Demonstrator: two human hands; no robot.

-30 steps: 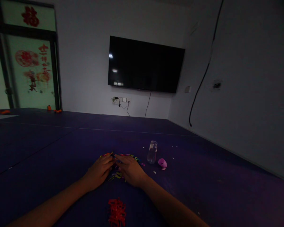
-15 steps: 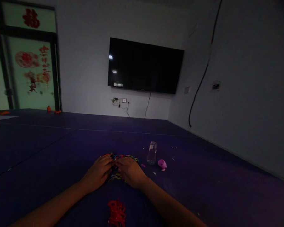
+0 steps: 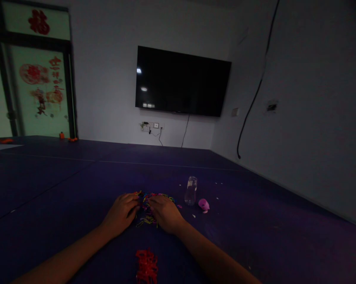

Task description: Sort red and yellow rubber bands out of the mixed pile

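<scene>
A loose pile of small multicoloured loops, which look like paper clips, lies on the purple surface in front of me. My left hand rests at the pile's left edge, fingers stretched and touching the loops. Over the right part of the pile lies my right hand, palm down with its fingers extended. Some loops under both hands are hidden. Closer to me sits a separate clump of red loops, touched by neither hand.
A clear, open-mouthed bottle stands right of the pile, beside a small pink-purple cup-like object. White scraps lie nearby. Small orange objects are at the far left edge. A television hangs on the wall.
My hands have drawn slightly apart: the left has shifted a little left, the right a little right. More of the pile shows between them. The red clump stays in place.
</scene>
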